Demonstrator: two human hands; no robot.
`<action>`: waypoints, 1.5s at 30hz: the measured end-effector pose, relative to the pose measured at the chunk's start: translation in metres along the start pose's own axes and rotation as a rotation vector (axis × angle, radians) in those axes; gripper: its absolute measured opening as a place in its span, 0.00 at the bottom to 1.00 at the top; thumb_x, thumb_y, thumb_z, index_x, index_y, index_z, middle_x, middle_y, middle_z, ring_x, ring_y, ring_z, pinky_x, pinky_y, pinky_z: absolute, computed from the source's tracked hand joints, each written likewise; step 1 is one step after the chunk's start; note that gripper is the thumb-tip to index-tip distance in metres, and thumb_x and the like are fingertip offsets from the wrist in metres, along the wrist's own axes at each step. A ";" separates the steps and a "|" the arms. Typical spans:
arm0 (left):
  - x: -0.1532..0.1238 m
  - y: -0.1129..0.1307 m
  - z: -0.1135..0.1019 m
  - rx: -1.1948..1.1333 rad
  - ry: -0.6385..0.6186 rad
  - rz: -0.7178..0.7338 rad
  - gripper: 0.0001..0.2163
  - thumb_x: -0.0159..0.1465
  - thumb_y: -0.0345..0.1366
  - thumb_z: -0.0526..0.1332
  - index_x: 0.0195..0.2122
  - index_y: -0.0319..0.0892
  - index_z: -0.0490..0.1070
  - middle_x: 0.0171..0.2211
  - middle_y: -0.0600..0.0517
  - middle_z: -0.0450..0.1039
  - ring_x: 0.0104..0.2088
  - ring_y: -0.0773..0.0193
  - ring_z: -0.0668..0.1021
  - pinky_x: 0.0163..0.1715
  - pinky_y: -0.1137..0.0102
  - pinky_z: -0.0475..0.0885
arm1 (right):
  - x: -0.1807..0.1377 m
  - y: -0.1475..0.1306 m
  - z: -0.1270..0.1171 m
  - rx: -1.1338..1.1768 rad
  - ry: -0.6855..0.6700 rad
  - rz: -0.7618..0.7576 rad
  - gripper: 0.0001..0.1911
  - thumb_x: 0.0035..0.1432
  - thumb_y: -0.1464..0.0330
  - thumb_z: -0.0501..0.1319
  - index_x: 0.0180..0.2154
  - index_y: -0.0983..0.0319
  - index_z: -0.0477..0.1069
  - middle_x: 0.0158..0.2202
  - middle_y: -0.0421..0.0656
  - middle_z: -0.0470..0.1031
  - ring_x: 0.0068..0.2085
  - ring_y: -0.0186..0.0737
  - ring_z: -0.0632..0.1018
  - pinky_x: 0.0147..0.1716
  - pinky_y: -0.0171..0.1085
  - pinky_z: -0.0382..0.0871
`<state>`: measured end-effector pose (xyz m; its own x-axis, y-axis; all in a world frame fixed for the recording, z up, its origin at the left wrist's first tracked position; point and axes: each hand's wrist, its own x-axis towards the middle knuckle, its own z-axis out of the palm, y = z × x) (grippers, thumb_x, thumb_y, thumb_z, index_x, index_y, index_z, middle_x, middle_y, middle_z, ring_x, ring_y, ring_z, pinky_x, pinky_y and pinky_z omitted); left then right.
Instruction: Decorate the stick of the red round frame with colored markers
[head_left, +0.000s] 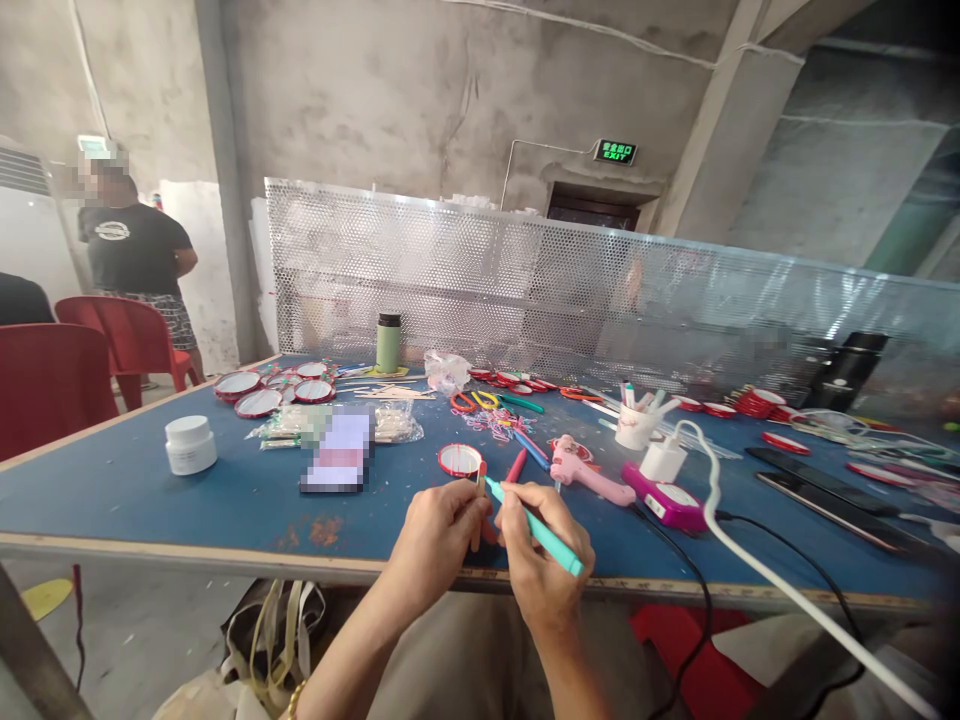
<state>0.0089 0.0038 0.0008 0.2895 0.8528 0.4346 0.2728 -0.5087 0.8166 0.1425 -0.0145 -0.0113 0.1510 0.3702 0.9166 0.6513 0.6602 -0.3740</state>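
Pinched upright in my left hand (pixel 442 525) is a small wooden stick (pixel 475 535) with a red-orange tip. My right hand (pixel 551 545) grips a turquoise marker pen (pixel 551 540) like a writing tool, its tip close to the top of the stick; whether they touch I cannot tell. Just beyond my hands lies a round red-rimmed disc (pixel 460 460) with a pale face. A red marker (pixel 516 465) and a blue pen (pixel 532 450) rest past my right hand, beside a pink glue gun (pixel 589 475).
A phone (pixel 337 450), bags of wooden sticks (pixel 397 422), a white jar (pixel 190 445) and stacked discs (pixel 259 402) lie left. A purple device (pixel 664 500), white cable (pixel 787 590), pen cup (pixel 634 425) and dark phones (pixel 840 510) are right. A perforated metal panel (pixel 450 280) stands behind. A person (pixel 139 250) stands far left.
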 end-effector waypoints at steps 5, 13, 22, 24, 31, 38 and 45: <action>0.000 0.000 0.000 0.000 0.001 0.000 0.17 0.68 0.37 0.53 0.21 0.41 0.68 0.20 0.56 0.72 0.22 0.70 0.71 0.26 0.76 0.60 | 0.000 0.000 0.000 -0.002 0.005 0.005 0.07 0.64 0.68 0.58 0.34 0.61 0.73 0.23 0.36 0.76 0.22 0.33 0.77 0.26 0.31 0.71; -0.001 0.000 0.000 -0.002 0.001 -0.006 0.17 0.67 0.37 0.53 0.22 0.41 0.68 0.20 0.56 0.72 0.24 0.69 0.72 0.27 0.75 0.61 | -0.002 0.002 0.000 0.010 0.017 0.037 0.07 0.65 0.68 0.59 0.34 0.61 0.74 0.24 0.37 0.76 0.23 0.33 0.77 0.26 0.31 0.71; -0.001 0.001 0.000 -0.003 -0.001 -0.013 0.17 0.67 0.38 0.54 0.21 0.41 0.67 0.19 0.56 0.70 0.22 0.70 0.70 0.26 0.75 0.59 | -0.001 0.001 0.000 0.005 0.008 0.022 0.07 0.65 0.68 0.59 0.35 0.60 0.74 0.24 0.37 0.77 0.23 0.33 0.78 0.27 0.31 0.72; -0.001 0.001 0.000 -0.012 -0.004 -0.013 0.17 0.67 0.38 0.54 0.21 0.41 0.67 0.20 0.56 0.71 0.22 0.70 0.70 0.26 0.75 0.59 | -0.002 0.001 -0.001 -0.004 0.012 0.025 0.07 0.65 0.68 0.58 0.35 0.60 0.74 0.24 0.37 0.77 0.24 0.34 0.79 0.28 0.32 0.72; -0.002 0.004 -0.001 -0.012 -0.009 -0.011 0.17 0.68 0.38 0.53 0.21 0.41 0.66 0.20 0.56 0.70 0.22 0.70 0.69 0.26 0.75 0.58 | -0.001 -0.001 -0.001 -0.006 -0.019 -0.001 0.07 0.64 0.68 0.58 0.34 0.60 0.74 0.25 0.38 0.78 0.24 0.35 0.79 0.27 0.32 0.73; -0.001 0.004 -0.001 0.001 -0.002 -0.011 0.17 0.67 0.39 0.53 0.20 0.41 0.64 0.19 0.56 0.69 0.22 0.70 0.68 0.26 0.75 0.58 | 0.001 -0.003 -0.001 0.002 -0.023 -0.028 0.07 0.64 0.69 0.59 0.34 0.60 0.74 0.26 0.39 0.79 0.24 0.34 0.79 0.27 0.32 0.73; -0.002 0.005 -0.001 0.011 0.004 -0.007 0.18 0.67 0.38 0.53 0.20 0.41 0.63 0.19 0.56 0.69 0.22 0.70 0.68 0.26 0.75 0.58 | 0.001 -0.002 0.000 0.009 -0.029 -0.018 0.06 0.64 0.69 0.59 0.34 0.60 0.74 0.26 0.39 0.79 0.24 0.34 0.80 0.27 0.32 0.74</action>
<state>0.0090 -0.0006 0.0041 0.2840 0.8567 0.4305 0.2848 -0.5041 0.8153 0.1418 -0.0158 -0.0100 0.1175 0.3772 0.9186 0.6473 0.6725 -0.3589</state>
